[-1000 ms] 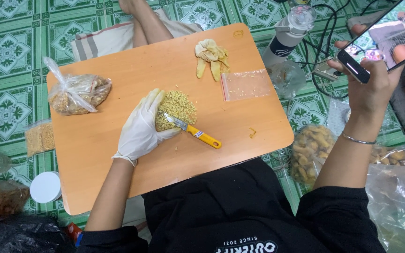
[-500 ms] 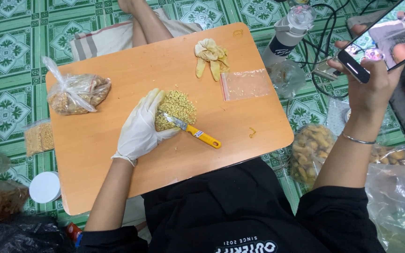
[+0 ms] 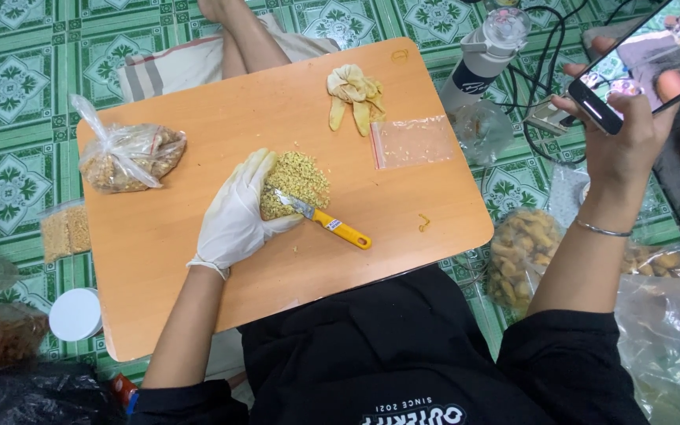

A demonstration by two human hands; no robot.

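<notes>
Gloved left hand (image 3: 234, 216) lies flat, fingers together, cupped against the heap of chopped yellow bits (image 3: 297, 182) mid-worktop (image 3: 159, 260), probably to stop it spreading. The yellow-handled knife (image 3: 328, 224) lies loose beside it. Bare right hand (image 3: 631, 134) grips a phone (image 3: 639, 67), partly cut off by the frame. Can't tell what's in the tied bag (image 3: 131, 153).

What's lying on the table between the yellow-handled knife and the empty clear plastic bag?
Nothing: in the head view the stretch of table between the knife and the clear bag is bare wood.
</notes>
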